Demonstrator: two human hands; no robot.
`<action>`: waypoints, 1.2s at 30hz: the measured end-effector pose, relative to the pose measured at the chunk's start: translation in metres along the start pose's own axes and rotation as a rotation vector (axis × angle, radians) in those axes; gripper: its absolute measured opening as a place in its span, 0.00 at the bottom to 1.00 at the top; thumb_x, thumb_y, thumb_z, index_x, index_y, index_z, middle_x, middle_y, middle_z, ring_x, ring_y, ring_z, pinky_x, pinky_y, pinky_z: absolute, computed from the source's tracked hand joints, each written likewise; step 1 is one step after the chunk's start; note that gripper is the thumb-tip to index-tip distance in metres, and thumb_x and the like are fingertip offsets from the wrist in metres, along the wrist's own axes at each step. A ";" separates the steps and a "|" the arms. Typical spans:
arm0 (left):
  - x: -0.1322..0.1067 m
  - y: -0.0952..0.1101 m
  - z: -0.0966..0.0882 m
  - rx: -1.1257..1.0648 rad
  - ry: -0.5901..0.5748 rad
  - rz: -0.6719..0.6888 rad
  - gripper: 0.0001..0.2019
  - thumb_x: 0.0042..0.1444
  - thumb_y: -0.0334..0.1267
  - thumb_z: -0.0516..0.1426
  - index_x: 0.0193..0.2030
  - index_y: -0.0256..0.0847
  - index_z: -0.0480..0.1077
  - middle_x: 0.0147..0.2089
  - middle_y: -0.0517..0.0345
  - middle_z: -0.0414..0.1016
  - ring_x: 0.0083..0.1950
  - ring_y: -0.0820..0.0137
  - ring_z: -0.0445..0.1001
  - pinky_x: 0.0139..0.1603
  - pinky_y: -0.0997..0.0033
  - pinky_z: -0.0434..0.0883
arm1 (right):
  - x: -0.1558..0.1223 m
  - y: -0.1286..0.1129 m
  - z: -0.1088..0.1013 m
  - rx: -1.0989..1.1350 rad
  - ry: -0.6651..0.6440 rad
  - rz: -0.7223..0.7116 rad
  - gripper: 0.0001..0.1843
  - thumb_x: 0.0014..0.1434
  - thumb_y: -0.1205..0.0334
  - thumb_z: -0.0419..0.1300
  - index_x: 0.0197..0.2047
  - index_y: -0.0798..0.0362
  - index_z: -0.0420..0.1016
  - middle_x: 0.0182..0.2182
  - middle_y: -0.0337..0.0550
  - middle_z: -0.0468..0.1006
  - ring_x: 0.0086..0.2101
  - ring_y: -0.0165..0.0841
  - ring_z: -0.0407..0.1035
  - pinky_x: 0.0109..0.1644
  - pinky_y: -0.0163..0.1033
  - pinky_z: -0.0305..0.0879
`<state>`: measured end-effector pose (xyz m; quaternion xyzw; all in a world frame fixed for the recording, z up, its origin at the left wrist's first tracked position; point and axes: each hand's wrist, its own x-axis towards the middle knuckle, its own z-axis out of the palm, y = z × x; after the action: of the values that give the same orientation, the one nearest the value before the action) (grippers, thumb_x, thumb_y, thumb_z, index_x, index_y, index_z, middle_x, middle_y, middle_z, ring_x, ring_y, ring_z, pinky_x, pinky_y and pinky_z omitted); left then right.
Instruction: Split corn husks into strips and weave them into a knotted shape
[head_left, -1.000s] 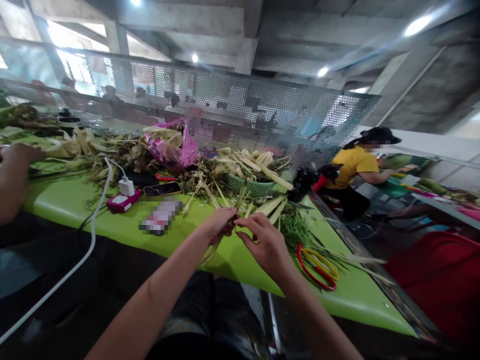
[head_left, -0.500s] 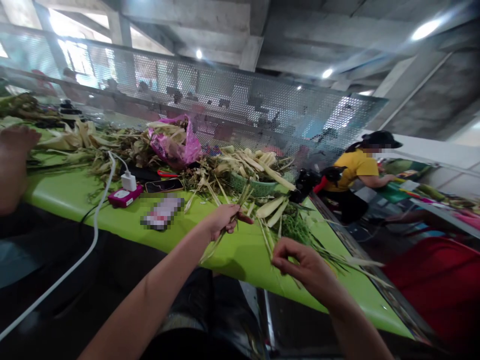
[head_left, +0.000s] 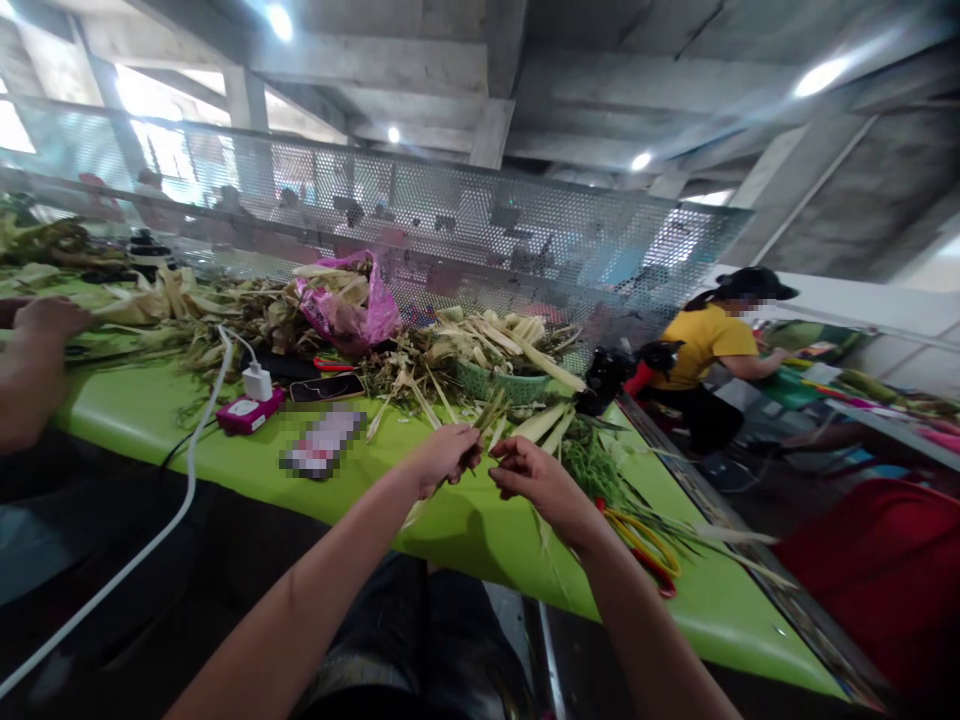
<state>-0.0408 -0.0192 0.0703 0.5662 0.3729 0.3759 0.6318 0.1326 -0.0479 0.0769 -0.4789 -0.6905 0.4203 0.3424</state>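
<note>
My left hand is closed around a small bundle of dried leaf stalks, held over the near side of the green table. The bundle's upper ends point up and to the right past my fingers. Close beside it is my right hand, fingers curled towards the thumb. Whatever sits in that pinch is too small to make out. Below my right hand, thin pale strips lie on the tabletop. Pale husks and green feathery foliage are just beyond it. Red-and-yellow-handled cutters lie beside my right forearm.
A green basket heaped with dry husks stands behind the hands, beside a pink plastic bag. Phones, a magenta power socket and a white cable lie left. Another person's hand is far left; a person in yellow works right.
My right hand has moved up and left, coming close beside my left hand. The cutters have come into sight. The other person's hand at far left has lowered towards the husks.
</note>
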 end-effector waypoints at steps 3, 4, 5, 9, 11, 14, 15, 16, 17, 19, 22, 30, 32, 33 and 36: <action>-0.003 0.002 -0.001 0.096 0.023 -0.049 0.12 0.58 0.43 0.47 0.28 0.39 0.61 0.19 0.68 0.53 0.16 0.80 0.48 0.17 0.77 0.45 | 0.000 -0.001 -0.008 -0.202 0.081 -0.108 0.12 0.54 0.53 0.61 0.34 0.55 0.71 0.26 0.38 0.72 0.28 0.31 0.65 0.33 0.36 0.61; -0.005 0.002 -0.001 0.135 0.033 -0.049 0.12 0.58 0.41 0.47 0.27 0.39 0.61 0.19 0.68 0.52 0.17 0.80 0.48 0.18 0.77 0.46 | 0.000 -0.004 -0.010 -0.250 0.105 -0.144 0.12 0.55 0.53 0.60 0.33 0.54 0.72 0.27 0.38 0.73 0.29 0.31 0.65 0.34 0.37 0.61; -0.006 0.003 -0.001 0.170 0.039 -0.040 0.11 0.57 0.40 0.47 0.26 0.38 0.62 0.19 0.67 0.53 0.18 0.79 0.48 0.19 0.77 0.46 | -0.001 -0.007 -0.013 -0.278 0.129 -0.176 0.12 0.55 0.53 0.60 0.33 0.54 0.73 0.27 0.39 0.73 0.30 0.32 0.66 0.36 0.37 0.61; -0.008 0.003 0.002 0.231 0.002 -0.010 0.11 0.54 0.37 0.47 0.25 0.38 0.65 0.20 0.66 0.52 0.20 0.78 0.49 0.21 0.76 0.47 | 0.001 -0.017 -0.016 -0.357 0.188 -0.253 0.11 0.57 0.55 0.58 0.34 0.54 0.74 0.29 0.40 0.74 0.32 0.33 0.67 0.38 0.37 0.61; -0.008 0.002 0.003 0.227 -0.012 -0.027 0.11 0.53 0.36 0.47 0.26 0.38 0.67 0.20 0.65 0.51 0.21 0.76 0.49 0.22 0.75 0.47 | 0.002 -0.020 -0.016 -0.425 0.216 -0.279 0.10 0.58 0.56 0.57 0.35 0.53 0.74 0.29 0.40 0.75 0.32 0.33 0.67 0.38 0.37 0.60; -0.008 0.000 0.004 0.235 -0.008 -0.028 0.11 0.50 0.33 0.46 0.26 0.37 0.69 0.20 0.65 0.51 0.22 0.75 0.50 0.23 0.74 0.49 | 0.001 -0.023 -0.017 -0.543 0.257 -0.308 0.08 0.58 0.57 0.57 0.35 0.52 0.74 0.30 0.40 0.75 0.31 0.33 0.67 0.36 0.36 0.60; -0.007 -0.001 0.003 0.254 -0.001 -0.017 0.11 0.49 0.32 0.46 0.26 0.37 0.69 0.20 0.64 0.52 0.22 0.74 0.51 0.24 0.74 0.49 | 0.000 -0.024 -0.018 -0.587 0.265 -0.315 0.08 0.57 0.58 0.57 0.35 0.52 0.74 0.30 0.40 0.75 0.31 0.32 0.67 0.36 0.36 0.60; -0.006 -0.002 0.002 0.286 0.006 0.000 0.11 0.48 0.31 0.47 0.26 0.37 0.70 0.20 0.63 0.54 0.23 0.74 0.52 0.24 0.74 0.50 | -0.001 -0.025 -0.019 -0.635 0.271 -0.321 0.07 0.57 0.59 0.57 0.34 0.52 0.74 0.30 0.40 0.75 0.31 0.32 0.67 0.36 0.36 0.59; -0.005 -0.003 0.000 0.327 0.008 0.023 0.11 0.47 0.31 0.47 0.26 0.37 0.70 0.20 0.63 0.55 0.23 0.73 0.54 0.25 0.74 0.50 | -0.003 -0.027 -0.020 -0.686 0.273 -0.326 0.06 0.57 0.59 0.57 0.34 0.51 0.74 0.31 0.40 0.75 0.31 0.32 0.67 0.36 0.36 0.59; -0.004 -0.005 -0.003 0.428 -0.006 0.072 0.11 0.47 0.30 0.48 0.26 0.38 0.71 0.21 0.61 0.59 0.24 0.72 0.56 0.26 0.73 0.51 | -0.007 -0.030 -0.023 -0.784 0.261 -0.341 0.06 0.58 0.60 0.57 0.34 0.51 0.74 0.31 0.41 0.75 0.31 0.33 0.67 0.35 0.36 0.58; -0.006 -0.006 -0.005 0.576 -0.001 0.159 0.10 0.49 0.30 0.50 0.24 0.39 0.72 0.21 0.59 0.63 0.25 0.71 0.59 0.29 0.74 0.53 | -0.011 -0.037 -0.027 -0.867 0.187 -0.390 0.07 0.58 0.59 0.57 0.33 0.50 0.75 0.30 0.42 0.76 0.31 0.33 0.67 0.36 0.36 0.57; -0.025 0.008 0.005 0.693 -0.271 0.246 0.09 0.48 0.29 0.55 0.22 0.44 0.73 0.25 0.58 0.71 0.27 0.70 0.64 0.32 0.74 0.58 | -0.002 -0.037 -0.037 -0.427 -0.057 -0.249 0.13 0.53 0.51 0.62 0.30 0.53 0.76 0.25 0.39 0.73 0.28 0.31 0.64 0.35 0.36 0.59; -0.028 0.013 0.005 0.597 -0.427 0.267 0.09 0.53 0.33 0.53 0.27 0.43 0.74 0.28 0.58 0.72 0.30 0.71 0.65 0.33 0.75 0.58 | 0.001 -0.029 -0.037 -0.204 -0.147 -0.129 0.16 0.51 0.48 0.63 0.30 0.54 0.73 0.25 0.38 0.71 0.25 0.29 0.62 0.31 0.35 0.58; -0.030 0.014 0.005 0.529 -0.468 0.266 0.10 0.55 0.36 0.52 0.30 0.42 0.75 0.27 0.59 0.70 0.29 0.72 0.63 0.32 0.75 0.58 | 0.002 -0.024 -0.036 -0.117 -0.159 -0.083 0.17 0.50 0.47 0.63 0.30 0.54 0.73 0.24 0.38 0.71 0.24 0.28 0.62 0.30 0.34 0.57; -0.030 0.015 0.003 0.257 -0.394 0.206 0.12 0.57 0.42 0.51 0.34 0.38 0.73 0.23 0.62 0.59 0.24 0.76 0.55 0.25 0.76 0.52 | 0.001 -0.009 -0.027 0.052 -0.073 -0.023 0.19 0.50 0.46 0.63 0.32 0.54 0.72 0.23 0.37 0.70 0.21 0.26 0.57 0.26 0.33 0.52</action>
<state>-0.0524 -0.0464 0.0869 0.7391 0.2276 0.2704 0.5735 0.1531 -0.0416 0.0961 -0.4462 -0.6970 0.4511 0.3341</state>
